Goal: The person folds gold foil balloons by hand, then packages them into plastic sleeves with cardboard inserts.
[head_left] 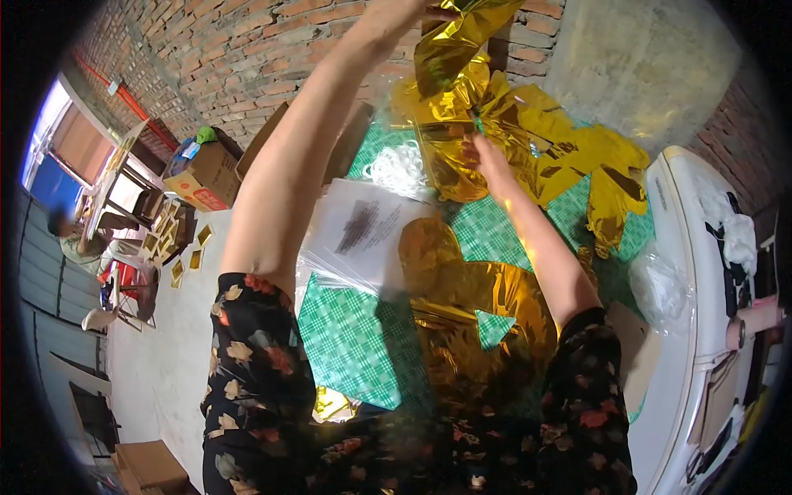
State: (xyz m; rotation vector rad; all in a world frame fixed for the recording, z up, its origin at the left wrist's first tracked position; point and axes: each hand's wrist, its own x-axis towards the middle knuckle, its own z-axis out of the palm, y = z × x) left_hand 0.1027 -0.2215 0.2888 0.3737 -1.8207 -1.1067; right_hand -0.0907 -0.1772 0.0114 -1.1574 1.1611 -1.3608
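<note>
At the top edge of the view my left hand [429, 11], partly cut off, is raised high with its fingers closed on the edge of a shiny gold foil sheet [450, 54]. The sheet hangs down from it onto a crumpled heap of the same foil. Lower and to the right, my right hand [490, 163] is closed in front of the foil. A small dark green thing shows just above its fingertips; what it is I cannot make out. More gold foil [487, 301] lies close to my body, with a triangular gap showing the cloth.
A green checked cloth [351, 338] covers the table. On it are a stack of clear plastic bags [363, 227], a bundle of white string [396, 169] and a clear plastic bundle [657, 280]. A white machine [676, 239] stands right. Far left, a person [87, 243] sits near cartons.
</note>
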